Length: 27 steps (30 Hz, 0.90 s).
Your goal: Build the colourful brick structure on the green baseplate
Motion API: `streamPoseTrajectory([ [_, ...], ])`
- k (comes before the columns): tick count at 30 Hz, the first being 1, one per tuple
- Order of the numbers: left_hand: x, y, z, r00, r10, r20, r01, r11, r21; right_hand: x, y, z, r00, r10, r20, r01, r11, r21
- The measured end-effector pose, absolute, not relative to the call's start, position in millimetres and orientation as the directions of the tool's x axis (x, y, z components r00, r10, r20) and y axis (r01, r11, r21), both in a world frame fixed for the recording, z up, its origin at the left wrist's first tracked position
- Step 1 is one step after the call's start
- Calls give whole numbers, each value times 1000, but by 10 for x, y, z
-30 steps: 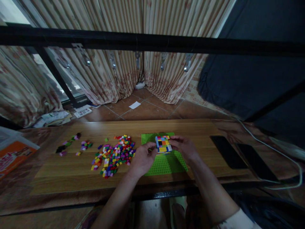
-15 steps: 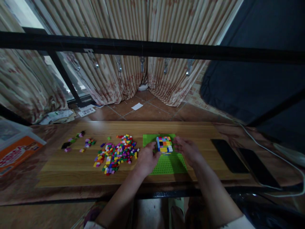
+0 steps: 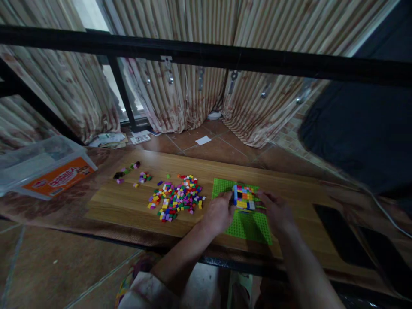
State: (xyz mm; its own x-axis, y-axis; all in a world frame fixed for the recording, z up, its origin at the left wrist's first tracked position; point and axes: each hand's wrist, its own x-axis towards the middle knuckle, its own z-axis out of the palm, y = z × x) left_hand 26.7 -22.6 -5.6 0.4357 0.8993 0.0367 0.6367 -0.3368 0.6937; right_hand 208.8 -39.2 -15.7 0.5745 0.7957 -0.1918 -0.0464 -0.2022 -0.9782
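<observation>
A small block of multicoloured toy bricks (image 3: 245, 199) sits over the upper part of a green studded baseplate (image 3: 247, 227). My left hand (image 3: 219, 213) is at the block's left side, its fingers curled against that edge. From the right, my right hand (image 3: 276, 211) has its fingertips at the block's other side, so the block is between both hands. Blur and the backs of my hands partly hide the fingertips. A pile of loose toy bricks (image 3: 180, 197) lies on the wooden board left of the baseplate.
Smaller brick groups (image 3: 144, 177) lie farther left on the wooden board (image 3: 128, 219). A clear plastic box (image 3: 48, 163) with an orange label stands at the left. Two dark flat slabs (image 3: 341, 234) lie at the right. A black bar (image 3: 206, 51) crosses overhead before curtains.
The view has turned left, so the table appears shifted right and tilted. My hands have closed in on the brick block from both sides; the block keeps its place on the baseplate.
</observation>
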Motion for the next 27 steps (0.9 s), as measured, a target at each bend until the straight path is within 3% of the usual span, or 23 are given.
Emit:
streamPoseTrajectory([
  [3,147,-158,3,390,919,53,593,-295,749,2107,-389,-105,730,682,-28,22,-66,-998],
  [7,-172,33,58,252,958,140,418,-238,877,1999,-412,-7,778,584,232,210,105,-972],
  [10,-466,206,110,-45,977,207,215,-193,957,1797,-481,32,718,581,383,377,137,-916],
  [14,-855,332,280,-415,905,94,-188,-186,964,1471,-630,14,486,746,455,505,185,-843],
  [18,-1197,298,464,-510,858,-53,-499,-245,831,1151,-750,-45,142,883,447,624,271,-733],
  [23,-1499,247,533,-553,815,-173,-641,-283,713,729,-813,-213,-203,911,359,605,405,-686],
  [27,-1639,231,553,-543,810,-222,-702,-293,649,442,-832,-388,-320,871,373,623,490,-610],
])
